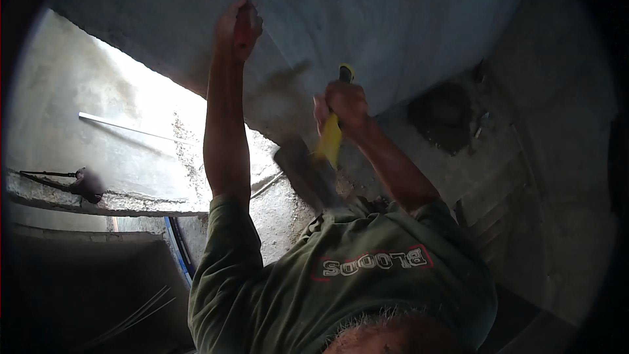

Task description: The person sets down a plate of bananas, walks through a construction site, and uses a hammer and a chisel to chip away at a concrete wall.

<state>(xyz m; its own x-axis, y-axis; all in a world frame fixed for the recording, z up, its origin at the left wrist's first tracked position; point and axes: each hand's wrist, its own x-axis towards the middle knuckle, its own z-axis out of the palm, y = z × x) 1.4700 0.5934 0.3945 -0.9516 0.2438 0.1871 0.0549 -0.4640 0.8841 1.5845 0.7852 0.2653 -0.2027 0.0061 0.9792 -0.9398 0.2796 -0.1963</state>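
Note:
My left hand (239,23) is closed around the red handle (243,31) of a slim pointed tool at the upper left. Its narrow metal tip meets the grey concrete surface (373,19), near a rough mark. Lower and to the right, my right hand (344,105) grips a yellow and black hammer handle (330,141). The dark, blurred hammer head (303,170) hangs below that hand, near my chest and apart from the pointed tool.
A brightly lit lower area with a pale strip (124,126) lies left, beyond the concrete edge. A dark object (88,185) rests on a ledge there. Blue pipe (177,249) is lower left. A dark patch (440,116) and rubble lie right of my right hand.

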